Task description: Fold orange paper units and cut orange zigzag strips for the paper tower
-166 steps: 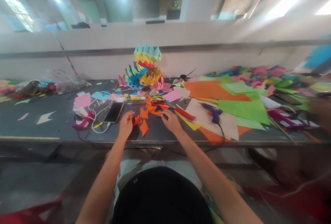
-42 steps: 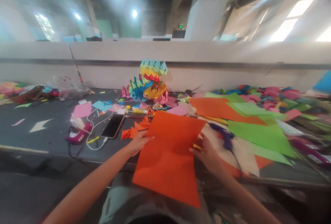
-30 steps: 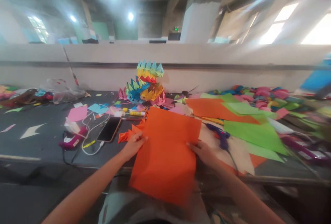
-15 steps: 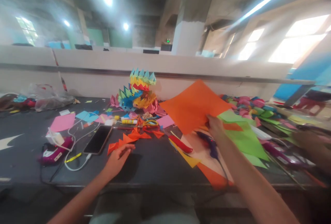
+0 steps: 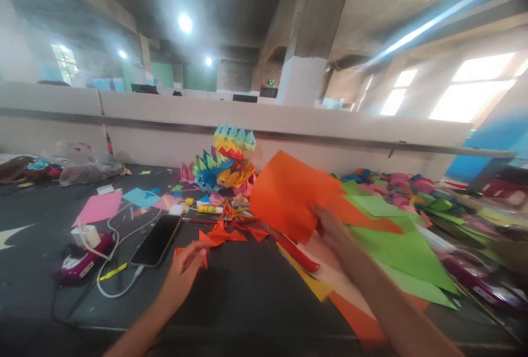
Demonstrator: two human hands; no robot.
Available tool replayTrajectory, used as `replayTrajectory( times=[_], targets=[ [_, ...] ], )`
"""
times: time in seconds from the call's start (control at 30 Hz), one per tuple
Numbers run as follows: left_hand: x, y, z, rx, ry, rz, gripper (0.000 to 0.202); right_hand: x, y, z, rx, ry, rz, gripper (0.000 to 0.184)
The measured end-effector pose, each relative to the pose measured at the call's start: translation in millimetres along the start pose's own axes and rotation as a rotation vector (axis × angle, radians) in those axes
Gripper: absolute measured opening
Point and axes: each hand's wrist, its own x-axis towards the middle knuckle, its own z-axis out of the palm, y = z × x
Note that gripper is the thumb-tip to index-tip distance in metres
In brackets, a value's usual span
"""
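Note:
My right hand [image 5: 332,230] is closed on the lower edge of a large orange sheet of paper [image 5: 289,192], which is lifted and bent above the desk. Low over the desk, my left hand [image 5: 185,263] has its fingers curled at a small folded orange paper piece [image 5: 205,259]. More orange folded pieces [image 5: 225,233] lie just beyond it. Beneath my right forearm are a pale sheet, a red-handled tool [image 5: 303,257] and a yellow paper strip [image 5: 315,284]. Green sheets [image 5: 408,247] lie to the right of that forearm.
A phone [image 5: 157,240] on a white cable lies left, beside a purple power strip [image 5: 84,261]. Behind stands a colourful folded-paper model [image 5: 225,161], with a glue stick [image 5: 209,209] before it. Coloured pieces [image 5: 398,181] are heaped at right, near another purple power strip [image 5: 482,283].
The orange sheet has swung lower and left and bent in my right hand. My left hand has drawn back slightly, with an orange piece now showing at its fingers. My view has tilted up.

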Motion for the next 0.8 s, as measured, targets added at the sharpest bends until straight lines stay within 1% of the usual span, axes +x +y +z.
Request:
replayTrajectory(
  times=[0.07, 0.1, 0.13, 0.2, 0.27, 0.3, 0.37, 0.47, 0.53, 0.6, 0.63, 0.7, 0.77, 0.8],
  targets=[
    [11.7, 11.0, 0.4, -0.119, 0.012, -0.025, 0.044, -24.9, -9.1, 5.6, -0.072, -0.244, 0.055, 0.024],
    [17.6, 17.8, 1.3, -0.17, 0.009, -0.03, 0.048, -36.4, -14.7, 8.7, -0.114, -0.327, 0.076, 0.025],
    [22.9, 25.1, 2.7, -0.216, 0.003, -0.037, 0.052, -46.8, -20.3, 12.0, -0.148, -0.381, 0.09, 0.025],
    [30.6, 40.2, 6.1, -0.289, -0.045, -0.047, 0.059, -63.0, -29.7, 19.3, -0.138, -0.402, 0.124, 0.026],
    [34.0, 53.4, 9.0, -0.386, -0.162, -0.052, 0.062, -72.6, -34.6, 25.5, -0.137, -0.431, 0.172, 0.028],
    [34.4, 58.5, 10.0, -0.419, -0.235, -0.08, 0.061, -75.0, -35.2, 27.5, -0.156, -0.444, 0.188, 0.029],
    [34.4, 64.1, 10.8, -0.413, -0.342, -0.136, 0.054, -76.6, -33.8, 29.0, -0.209, -0.48, 0.208, 0.031],
    [35.6, 59.7, 11.1, -0.359, -0.383, -0.176, 0.046, -75.0, -26.8, 25.7, -0.239, -0.545, 0.218, 0.033],
    [37.8, 50.0, 12.0, -0.332, -0.406, -0.184, 0.045, -73.4, -18.6, 21.6, -0.243, -0.598, 0.199, 0.033],
    [40.3, 37.8, 13.4, -0.24, -0.428, -0.197, 0.042, -71.7, -7.2, 17.3, -0.284, -0.616, 0.159, 0.032],
    [41.5, 31.6, 13.9, -0.17, -0.428, -0.199, 0.039, -70.8, -0.5, 15.2, -0.331, -0.597, 0.133, 0.03],
    [43.5, 20.4, 14.5, -0.021, -0.405, -0.191, 0.03, -69.2, 13.7, 11.2, -0.484, -0.51, 0.057, 0.026],
    [45.5, 11.7, 14.1, 0.067, -0.361, -0.161, 0.022, -68.4, 26.7, 7.3, -0.66, -0.421, -0.082, 0.024],
    [46.7, 8.6, 13.5, 0.088, -0.334, -0.139, 0.017, -68.7, 32.3, 5.2, -0.734, -0.402, -0.179, 0.021]
  ],
)
